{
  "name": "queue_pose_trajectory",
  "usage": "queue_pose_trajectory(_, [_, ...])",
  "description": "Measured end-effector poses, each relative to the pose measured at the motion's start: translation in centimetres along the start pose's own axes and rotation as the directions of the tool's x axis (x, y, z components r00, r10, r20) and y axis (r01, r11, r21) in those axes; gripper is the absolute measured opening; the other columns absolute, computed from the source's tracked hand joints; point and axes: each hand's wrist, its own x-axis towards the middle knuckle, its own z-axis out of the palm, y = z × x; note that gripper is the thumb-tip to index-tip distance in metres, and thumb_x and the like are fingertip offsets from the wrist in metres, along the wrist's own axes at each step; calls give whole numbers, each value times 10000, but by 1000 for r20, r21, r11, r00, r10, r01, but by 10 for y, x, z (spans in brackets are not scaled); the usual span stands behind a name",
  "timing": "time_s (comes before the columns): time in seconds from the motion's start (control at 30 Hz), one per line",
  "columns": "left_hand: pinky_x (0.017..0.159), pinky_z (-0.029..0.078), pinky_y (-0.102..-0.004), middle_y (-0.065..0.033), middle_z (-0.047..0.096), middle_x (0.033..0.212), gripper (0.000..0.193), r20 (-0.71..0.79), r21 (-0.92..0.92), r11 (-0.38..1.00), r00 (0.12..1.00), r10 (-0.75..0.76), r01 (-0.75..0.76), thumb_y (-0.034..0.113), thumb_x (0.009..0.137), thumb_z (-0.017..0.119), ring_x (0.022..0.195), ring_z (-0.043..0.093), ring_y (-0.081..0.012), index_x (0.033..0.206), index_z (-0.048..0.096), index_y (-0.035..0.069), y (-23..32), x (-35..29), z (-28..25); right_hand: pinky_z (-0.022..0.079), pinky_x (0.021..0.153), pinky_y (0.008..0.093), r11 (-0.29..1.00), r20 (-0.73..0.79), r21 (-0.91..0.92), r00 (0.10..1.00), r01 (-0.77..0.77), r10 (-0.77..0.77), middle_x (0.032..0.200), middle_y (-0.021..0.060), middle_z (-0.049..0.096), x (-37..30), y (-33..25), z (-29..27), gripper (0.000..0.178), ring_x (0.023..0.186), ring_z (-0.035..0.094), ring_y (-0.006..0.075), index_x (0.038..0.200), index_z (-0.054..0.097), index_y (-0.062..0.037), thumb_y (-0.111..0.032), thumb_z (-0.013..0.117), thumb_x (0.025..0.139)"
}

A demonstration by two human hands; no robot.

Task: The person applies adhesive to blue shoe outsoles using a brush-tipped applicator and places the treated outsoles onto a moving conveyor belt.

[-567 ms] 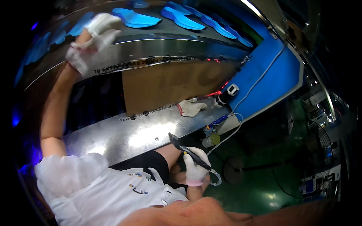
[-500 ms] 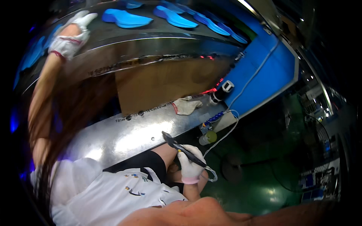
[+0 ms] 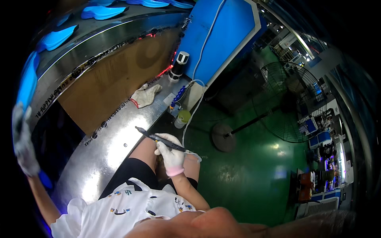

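In a white glove, my right hand [image 3: 171, 154] is wrapped round a slim black pen-shaped tool [image 3: 152, 137] with a pale hose at its rear end. The tool's tip points up and left over the metal ledge, above my lap. My left hand [image 3: 25, 144], also gloved, is stretched out at the far left and smeared by motion. Its fingertips meet the lower end of a blue sole-shaped piece [image 3: 28, 81]; whether they grip it, I cannot tell. Another blue piece [image 3: 44, 180] shows beside that wrist. More blue sole-shaped pieces [image 3: 104, 12] lie on the dark belt [image 3: 85, 27].
A loose white glove [image 3: 145, 96] lies on the metal ledge [image 3: 105, 158], near a black-and-white cylinder [image 3: 179, 65]. Brown cardboard [image 3: 115, 81] covers the belt's side. A blue machine housing [image 3: 216, 35], green-lidded container [image 3: 182, 118] and standing fan [image 3: 285, 101] are to the right.
My view has swung right, so belt and ledge sit further left. My left hand now appears lower, at the left rim, against a blue piece. My right hand still holds the black tool.
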Motion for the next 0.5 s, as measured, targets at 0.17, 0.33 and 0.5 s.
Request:
queue_pose_trajectory(0.17, [1007,475,-379,-120,642,1195,323,328,-465,843,937,-118,269,122,871,624,1102,613,-253,1183,644,41,48,-133,71,571,613,204,998,-138,47,989,-49,55,985,130,693,11,10,-5,235,814,688,138,1110,606,54,66,639,878])
queue_pose_trajectory(0.33, [988,476,-452,-230,579,1234,256,381,-478,865,851,361,-152,0,642,830,1170,573,-389,826,669,78,23,-246,177,530,549,208,998,-265,2,963,-57,56,843,85,671,24,1,-1,202,634,625,92,1071,620,31,8,663,875])
queue_pose_trajectory(0.5, [1038,421,-459,-186,345,1523,606,772,-448,435,583,-252,781,378,847,671,1309,463,-337,1339,454,99,58,-222,161,530,565,215,996,-262,91,964,-24,47,892,89,646,29,11,-11,255,700,629,118,1126,585,36,6,656,883])
